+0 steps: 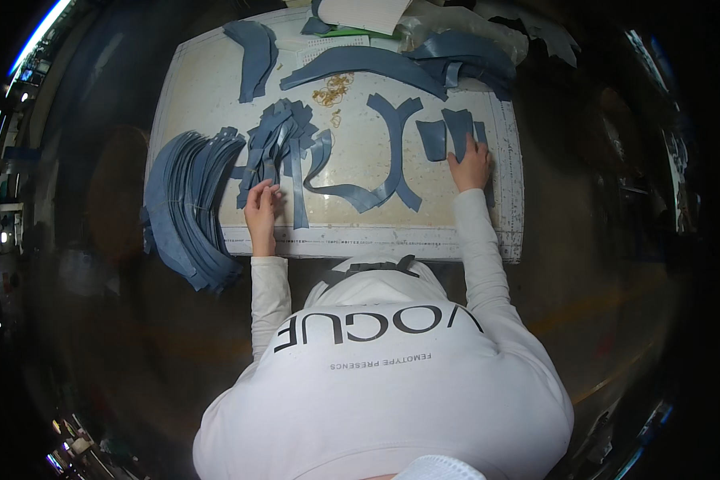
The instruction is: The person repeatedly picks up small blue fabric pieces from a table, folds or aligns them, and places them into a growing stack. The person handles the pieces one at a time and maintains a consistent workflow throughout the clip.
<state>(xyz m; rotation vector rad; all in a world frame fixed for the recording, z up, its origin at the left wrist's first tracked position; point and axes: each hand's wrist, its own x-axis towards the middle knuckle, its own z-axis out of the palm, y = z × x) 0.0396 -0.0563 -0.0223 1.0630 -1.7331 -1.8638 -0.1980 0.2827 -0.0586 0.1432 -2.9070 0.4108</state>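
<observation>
My right hand rests on a short blue cut piece at the right side of the table, fingers stretched and thumb apart. Another short blue piece lies just left of it, and a narrower one shows partly behind my fingers. My left hand hovers at the lower edge of a loose heap of blue strips, its fingers loosely bent and apart; nothing shows in them. Between my hands lie a forked blue piece and a long curling blue strip. The material looks like leather or fabric.
A thick banded stack of curved blue pieces overhangs the left edge of the white table. Yellow rubber bands lie mid-table. Farther back are curved blue pieces, papers and a clear plastic bag.
</observation>
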